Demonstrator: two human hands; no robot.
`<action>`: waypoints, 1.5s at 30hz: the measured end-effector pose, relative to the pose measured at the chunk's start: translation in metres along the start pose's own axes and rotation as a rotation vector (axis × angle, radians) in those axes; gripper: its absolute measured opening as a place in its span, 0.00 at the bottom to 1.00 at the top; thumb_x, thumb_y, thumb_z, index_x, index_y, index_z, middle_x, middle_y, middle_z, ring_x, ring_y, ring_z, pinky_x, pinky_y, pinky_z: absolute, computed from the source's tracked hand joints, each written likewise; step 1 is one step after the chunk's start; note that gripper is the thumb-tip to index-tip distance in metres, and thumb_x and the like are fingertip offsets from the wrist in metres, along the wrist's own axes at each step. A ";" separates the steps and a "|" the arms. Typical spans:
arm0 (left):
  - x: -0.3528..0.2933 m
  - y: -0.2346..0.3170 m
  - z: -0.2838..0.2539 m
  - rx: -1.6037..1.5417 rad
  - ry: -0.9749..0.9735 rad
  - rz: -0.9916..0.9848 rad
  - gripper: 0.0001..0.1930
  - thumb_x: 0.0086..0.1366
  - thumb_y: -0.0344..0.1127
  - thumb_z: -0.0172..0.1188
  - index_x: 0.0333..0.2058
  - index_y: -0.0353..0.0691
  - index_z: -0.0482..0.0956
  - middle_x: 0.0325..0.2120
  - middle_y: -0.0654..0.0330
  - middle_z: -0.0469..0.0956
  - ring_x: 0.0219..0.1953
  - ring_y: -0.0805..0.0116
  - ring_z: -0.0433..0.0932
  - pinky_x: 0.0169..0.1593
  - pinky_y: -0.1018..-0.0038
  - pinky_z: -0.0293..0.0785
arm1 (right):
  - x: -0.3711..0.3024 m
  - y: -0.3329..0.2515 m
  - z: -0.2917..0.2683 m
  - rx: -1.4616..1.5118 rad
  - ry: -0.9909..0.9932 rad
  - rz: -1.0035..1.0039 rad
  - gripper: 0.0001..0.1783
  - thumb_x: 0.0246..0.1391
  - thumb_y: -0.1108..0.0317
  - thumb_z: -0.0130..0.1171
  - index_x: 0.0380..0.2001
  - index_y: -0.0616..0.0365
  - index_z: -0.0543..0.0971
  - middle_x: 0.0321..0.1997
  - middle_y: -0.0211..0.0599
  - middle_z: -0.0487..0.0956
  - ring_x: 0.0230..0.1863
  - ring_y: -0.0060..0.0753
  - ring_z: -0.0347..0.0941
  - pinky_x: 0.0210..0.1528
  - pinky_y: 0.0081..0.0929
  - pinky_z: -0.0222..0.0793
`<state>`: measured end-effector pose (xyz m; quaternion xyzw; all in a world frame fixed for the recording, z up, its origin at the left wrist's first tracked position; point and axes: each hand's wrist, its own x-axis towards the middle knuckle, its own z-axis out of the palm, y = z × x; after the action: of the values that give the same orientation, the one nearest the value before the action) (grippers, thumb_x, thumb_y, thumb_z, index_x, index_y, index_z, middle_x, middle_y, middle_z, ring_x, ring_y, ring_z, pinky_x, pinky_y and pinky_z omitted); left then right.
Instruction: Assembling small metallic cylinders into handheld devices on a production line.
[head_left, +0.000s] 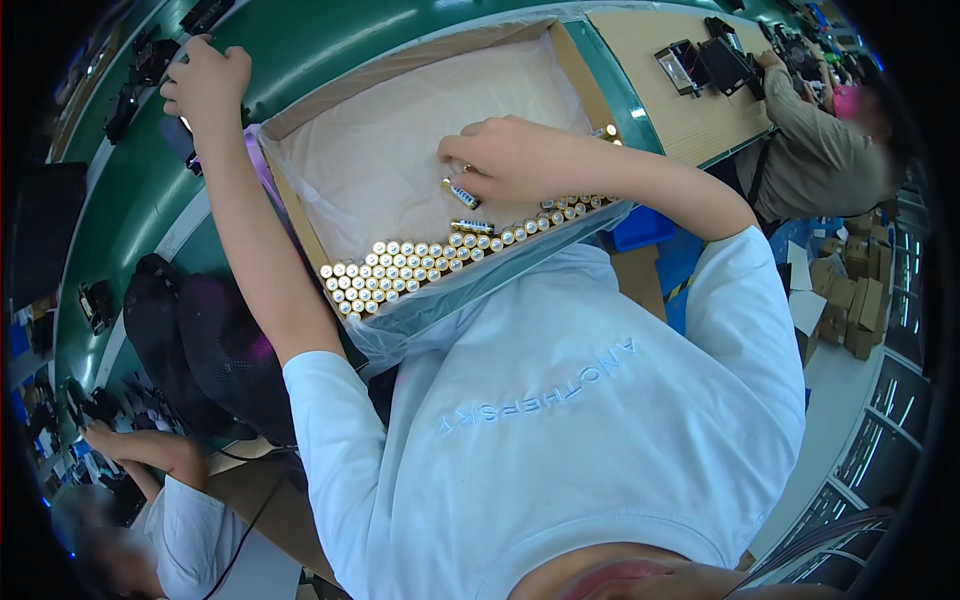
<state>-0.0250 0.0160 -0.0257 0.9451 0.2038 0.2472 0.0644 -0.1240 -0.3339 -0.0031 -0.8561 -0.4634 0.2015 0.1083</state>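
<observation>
A shallow cardboard box (586, 75), lined with a pale sheet and clear plastic, lies in front of me. Many gold-ended batteries (385, 270) stand packed in rows along its near side. My right hand (515, 158) is inside the box, fingers curled down over a loose battery (460, 193) that sticks out below them; the fingertips are partly hidden. Another battery (472, 227) lies on its side by the rows. My left hand (210, 85) reaches past the box's left end, fingers bent and apart, close to a black device (153, 62). I see nothing in it.
The green worktop (330, 40) runs behind the box. More black devices (122, 112) sit at far left. A dark bag (215, 340) is beside my left arm. Co-workers sit at right and lower left. A brown board (640, 60) carries black units; a blue bin (640, 230) stands below.
</observation>
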 end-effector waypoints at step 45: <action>0.033 0.110 0.032 -0.790 -0.602 0.375 0.10 0.64 0.38 0.62 0.40 0.41 0.76 0.43 0.59 0.76 0.42 0.66 0.75 0.44 0.70 0.74 | 0.000 0.005 -0.014 0.084 -0.229 -0.163 0.13 0.48 0.76 0.56 0.40 0.65 0.73 0.35 0.56 0.79 0.35 0.56 0.77 0.35 0.41 0.74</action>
<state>0.0555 -0.0710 -0.0142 0.8982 -0.1047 0.0301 0.4258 -0.1142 -0.3360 0.0072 -0.7817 -0.5320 0.3076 0.1064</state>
